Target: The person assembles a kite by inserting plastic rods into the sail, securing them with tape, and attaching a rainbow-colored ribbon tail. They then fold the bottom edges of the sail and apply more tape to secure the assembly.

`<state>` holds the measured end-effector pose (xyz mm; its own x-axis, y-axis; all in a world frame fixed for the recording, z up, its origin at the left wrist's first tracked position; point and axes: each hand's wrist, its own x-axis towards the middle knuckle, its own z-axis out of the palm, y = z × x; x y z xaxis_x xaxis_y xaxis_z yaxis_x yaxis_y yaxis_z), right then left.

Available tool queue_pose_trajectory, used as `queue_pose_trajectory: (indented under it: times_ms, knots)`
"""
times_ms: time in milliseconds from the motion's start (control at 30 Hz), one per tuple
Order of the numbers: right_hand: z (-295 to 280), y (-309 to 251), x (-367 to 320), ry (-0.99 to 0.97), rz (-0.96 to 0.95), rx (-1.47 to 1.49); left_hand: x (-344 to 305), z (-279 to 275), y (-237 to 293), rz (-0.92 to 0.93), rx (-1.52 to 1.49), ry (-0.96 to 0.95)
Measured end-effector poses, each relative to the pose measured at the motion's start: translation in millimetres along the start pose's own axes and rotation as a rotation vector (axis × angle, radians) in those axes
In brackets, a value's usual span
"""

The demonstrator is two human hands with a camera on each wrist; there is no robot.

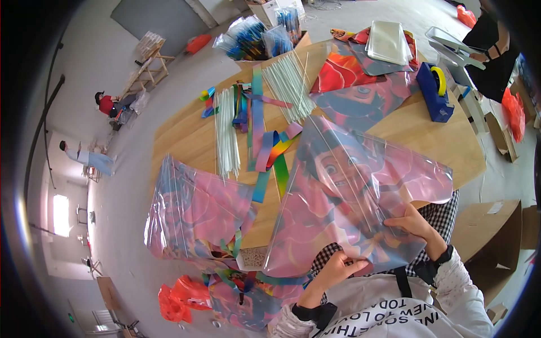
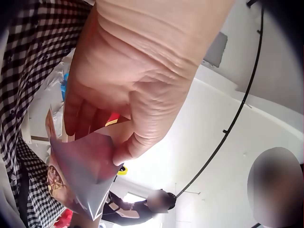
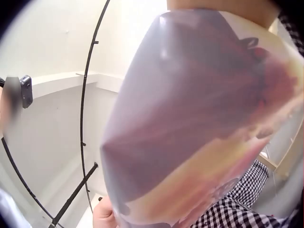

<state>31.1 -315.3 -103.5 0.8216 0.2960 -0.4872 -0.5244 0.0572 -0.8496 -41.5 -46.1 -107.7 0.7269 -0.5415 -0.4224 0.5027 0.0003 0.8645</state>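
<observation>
A triangular kite of thin printed plastic (image 1: 338, 186), with a cartoon face and thin rods along it, spreads over the near table edge and the lap. My left hand (image 1: 336, 271) pinches its near edge, thumb on the upper side. In the left wrist view, that hand (image 2: 137, 76) has the folded film (image 2: 90, 161) between thumb and fingers. Further right along the kite, my right hand (image 1: 413, 223) grips the film with its thumb on top and fingers underneath. The right wrist view is largely filled by the film (image 3: 190, 109), which hides most of that hand.
Another printed kite (image 1: 191, 208) lies at the table's left. Bundles of white rods (image 1: 227, 135) and rainbow ribbons (image 1: 270, 147) occupy the middle. A blue tape dispenser (image 1: 434, 96) and stacked printed sheets (image 1: 360, 96) stand beyond. A cardboard box (image 1: 490, 242) is at right.
</observation>
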Motion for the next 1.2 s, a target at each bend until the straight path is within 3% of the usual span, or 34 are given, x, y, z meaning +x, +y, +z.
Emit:
queue_pose_trajectory:
  times_ms: [100, 200, 267, 400, 533, 633, 667, 833, 967, 1000, 1100, 1133, 1200]
  knots:
    - [12.7, -22.0, -18.3, 0.090, -0.030, -0.046, -4.9, 2.5, 24.7, -0.013, 0.118, -0.122]
    - [7.0, -26.1, -21.0, 0.116, -0.046, -0.095, -5.1, 8.2, 20.2, 0.074, 0.058, -0.094]
    - [4.6, -34.6, -14.4, 0.146, -0.171, -0.030, -2.9, 10.2, 20.8, 0.118, 0.034, -0.061]
    - [-12.2, -65.1, 14.7, 0.189, -0.224, -0.114, 9.7, 7.7, 28.6, 0.106, 0.043, 0.049]
    - [-28.9, -81.5, 74.5, 0.238, -0.353, -0.182, 46.0, 3.0, -2.4, 0.196, 0.079, 0.339]
    - [-63.9, -71.7, 129.2, 0.326, -0.095, -0.618, 61.0, -3.4, -1.9, 0.104, 0.232, 0.447]
    - [-69.9, -61.3, 145.1, 0.394, -0.106, -0.569, 64.3, 0.1, -4.9, 0.265, 0.246, 0.512]
    - [-86.2, -41.9, 177.9, 0.426, -0.344, -0.620, 64.6, 2.2, -14.3, 0.275, 0.293, 0.554]
    - [-101.4, -34.3, 185.3, 0.536, -0.521, -0.778, 62.4, -1.7, -9.0, 0.220, 0.192, 0.516]
    - [-103.0, -36.8, 184.3, 0.505, -0.390, -0.662, 60.9, -5.2, -6.8, 0.198, 0.229, 0.516]
    - [-108.2, -40.8, 173.1, 0.499, -0.351, -0.682, 51.3, -23.8, 5.0, 0.164, 0.373, 0.568]
    - [-86.6, -52.8, 152.0, 0.544, -0.306, -0.550, 48.0, -34.2, 11.7, 0.179, 0.445, 0.624]
    - [-79.8, -51.6, 123.1, 0.743, -0.550, -0.955, 42.6, -61.5, 24.5, 0.261, 0.547, 0.774]
